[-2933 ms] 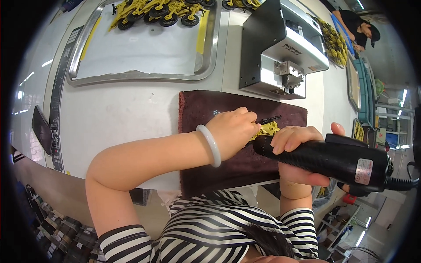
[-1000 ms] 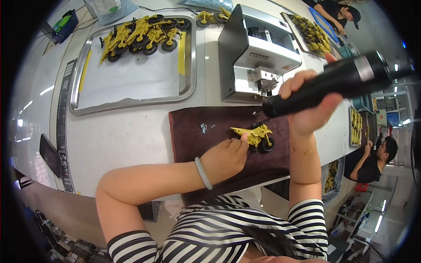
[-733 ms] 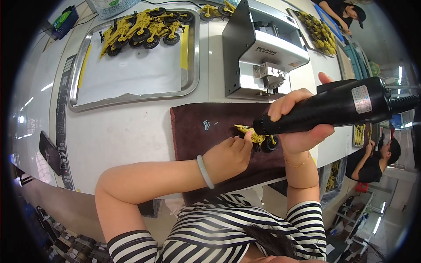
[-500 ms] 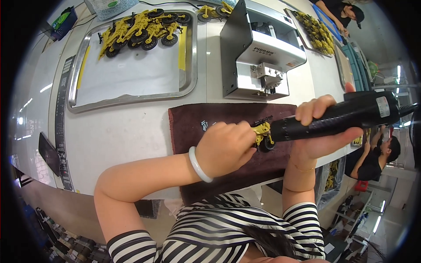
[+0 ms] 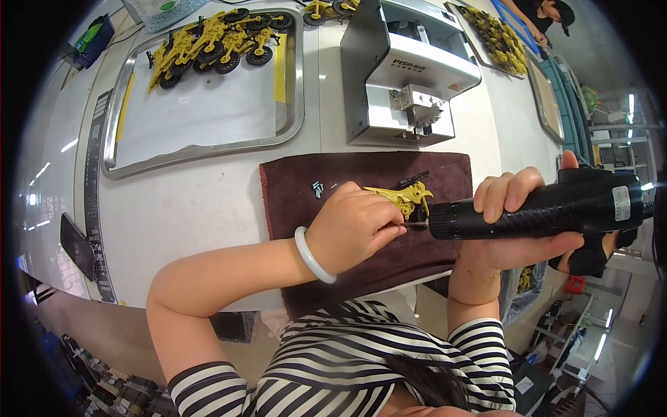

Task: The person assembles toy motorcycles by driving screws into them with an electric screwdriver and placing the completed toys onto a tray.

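A yellow toy motorcycle (image 5: 399, 195) with black handlebars is in my left hand (image 5: 356, 226), over the dark red cloth (image 5: 333, 271). The fingers are closed and hide the toy's lower part. In my right hand (image 5: 511, 201) lies a black electric screwdriver (image 5: 549, 207), gripped around its barrel and pointing left. Its thin metal bit (image 5: 417, 224) reaches the tips of my left thumb and forefinger, just below the toy. Whether a screw sits on the bit is hidden. Small silvery screws (image 5: 317, 189) lie on the cloth left of the toy.
A metal tray (image 5: 208, 154) with several yellow toy motorcycles (image 5: 215, 43) stands at the back left. Behind the cloth is a grey and black machine (image 5: 410, 76). Another tray of yellow parts (image 5: 495, 42) sits at the far right, near another person (image 5: 545, 21).
The screwdriver has shifted slightly right and down, and its bit now shows. The toy has turned in my left hand, whose fingertips have come to the bit.
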Demonstrator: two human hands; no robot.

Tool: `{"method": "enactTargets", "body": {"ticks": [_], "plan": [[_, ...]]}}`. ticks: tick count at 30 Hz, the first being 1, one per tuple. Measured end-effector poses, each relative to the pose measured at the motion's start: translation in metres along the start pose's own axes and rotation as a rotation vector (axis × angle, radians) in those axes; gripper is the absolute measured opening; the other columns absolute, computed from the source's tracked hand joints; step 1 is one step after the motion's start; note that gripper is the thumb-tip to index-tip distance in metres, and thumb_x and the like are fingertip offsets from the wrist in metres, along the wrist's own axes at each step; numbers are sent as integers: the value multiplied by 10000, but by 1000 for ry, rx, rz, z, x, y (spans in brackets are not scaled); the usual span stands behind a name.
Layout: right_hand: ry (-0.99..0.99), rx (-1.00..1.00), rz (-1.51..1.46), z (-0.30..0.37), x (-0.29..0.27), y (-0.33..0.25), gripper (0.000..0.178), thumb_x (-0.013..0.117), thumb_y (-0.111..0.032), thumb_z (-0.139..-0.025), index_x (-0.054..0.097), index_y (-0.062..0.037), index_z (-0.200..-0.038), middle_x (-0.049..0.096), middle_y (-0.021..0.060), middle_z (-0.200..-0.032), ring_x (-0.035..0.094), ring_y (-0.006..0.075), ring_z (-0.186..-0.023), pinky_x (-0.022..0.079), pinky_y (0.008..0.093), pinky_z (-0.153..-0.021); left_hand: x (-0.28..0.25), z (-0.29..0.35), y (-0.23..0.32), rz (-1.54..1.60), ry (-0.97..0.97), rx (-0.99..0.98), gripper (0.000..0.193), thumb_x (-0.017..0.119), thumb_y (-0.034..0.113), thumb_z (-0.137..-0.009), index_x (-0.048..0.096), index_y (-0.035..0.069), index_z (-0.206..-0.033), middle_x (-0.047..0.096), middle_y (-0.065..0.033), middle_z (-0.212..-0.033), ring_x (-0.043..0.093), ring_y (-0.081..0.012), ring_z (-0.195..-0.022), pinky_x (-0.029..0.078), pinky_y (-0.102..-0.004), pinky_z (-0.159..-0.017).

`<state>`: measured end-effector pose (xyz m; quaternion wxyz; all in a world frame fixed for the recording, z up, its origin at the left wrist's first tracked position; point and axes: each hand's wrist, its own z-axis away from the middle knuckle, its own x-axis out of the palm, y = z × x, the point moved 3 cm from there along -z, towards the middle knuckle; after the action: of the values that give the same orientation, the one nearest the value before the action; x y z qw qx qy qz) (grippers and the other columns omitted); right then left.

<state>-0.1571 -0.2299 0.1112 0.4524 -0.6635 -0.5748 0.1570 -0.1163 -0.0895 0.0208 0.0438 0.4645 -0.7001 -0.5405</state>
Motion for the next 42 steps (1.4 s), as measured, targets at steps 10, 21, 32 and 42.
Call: {"method": "enactTargets", "body": {"ticks": [10,21,32,42], "plan": [[-142,94,-63,13,1,2,988,433,-749,-668,79,-121,-1342,501,88,-686,519,190,-500,454,324,-503,4,3,-3,18,-82,-13,147,640,182,-718,541,77,-692,567,-36,-653,542,-218,-642,361,-332,-633],[-143,-75,-17,-7,-2,13,1026,397,-760,-679,27,-71,-1344,515,102,-716,547,197,-540,479,324,-523,18,17,22,-424,-180,289,262,605,192,-677,569,11,-863,521,-81,-872,513,-230,-833,425,-312,-747],[-223,111,270,4,12,45,952,429,-732,-703,121,-64,-1308,494,100,-693,518,193,-525,461,318,-515,36,30,1,-669,-190,245,394,464,116,-755,531,-136,-1051,508,-227,-1134,469,-303,-1108,395,-338,-930],[-340,244,249,-2,16,62,868,550,-674,-683,224,-60,-1202,512,94,-680,525,187,-536,466,299,-529,37,28,-2,-630,-176,204,394,468,109,-750,532,-130,-1057,512,-219,-1116,496,-298,-1079,420,-329,-906]]}}
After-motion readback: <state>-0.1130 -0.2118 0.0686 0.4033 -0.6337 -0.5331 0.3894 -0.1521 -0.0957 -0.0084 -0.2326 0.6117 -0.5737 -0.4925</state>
